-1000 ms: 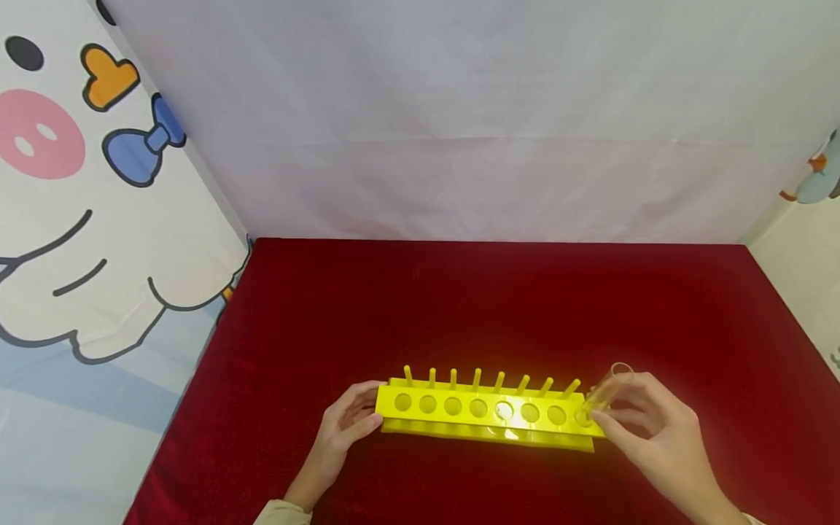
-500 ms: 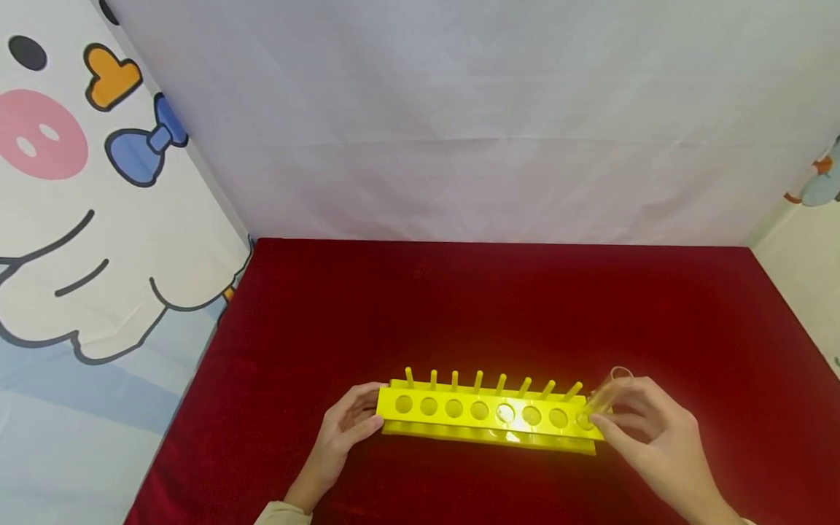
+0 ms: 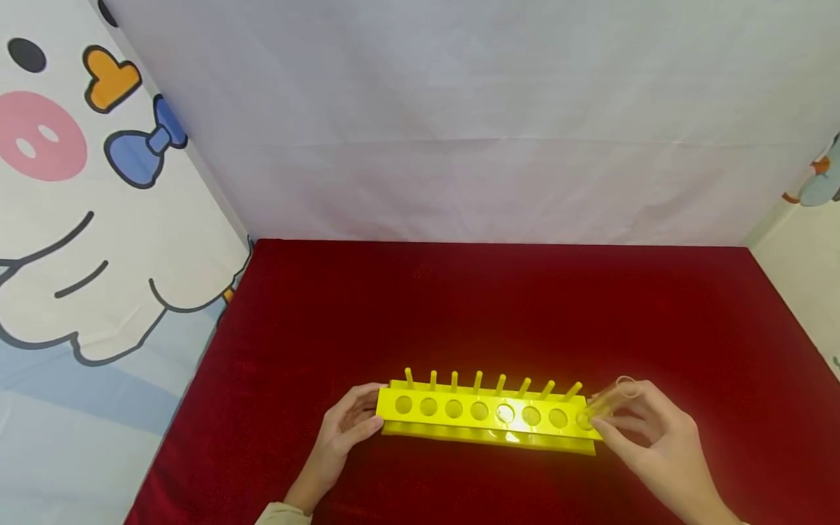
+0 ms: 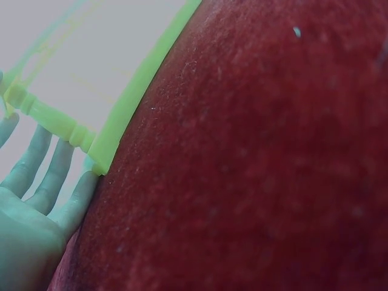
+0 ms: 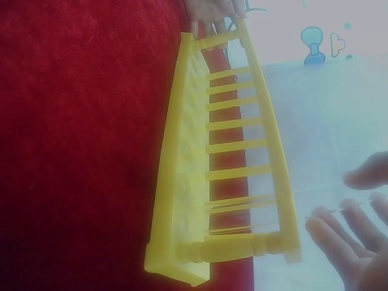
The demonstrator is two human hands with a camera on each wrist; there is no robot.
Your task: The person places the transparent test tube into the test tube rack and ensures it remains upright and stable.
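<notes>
A yellow test tube rack (image 3: 492, 412) with a row of holes and a row of pegs lies across the table in the head view. My left hand (image 3: 348, 423) grips its left end, thumb at the front corner and fingers behind. In the left wrist view the fingers (image 4: 54, 167) reach the rack's end post (image 4: 54, 121). My right hand (image 3: 656, 437) holds a clear glass test tube (image 3: 610, 397) between thumb and fingers at the rightmost hole. The tube leans to the right. Its lower part shows faintly between the rack's plates in the right wrist view (image 5: 236, 218).
Dark red cloth (image 3: 420, 306) covers the table. A pale curtain (image 3: 459, 146) hangs behind it, and a cartoon-printed cloth (image 3: 131, 240) stands along the left side.
The test tube's upper end has tipped slightly to the right and down with my right fingers. My left hand and the rack have stayed nearly still.
</notes>
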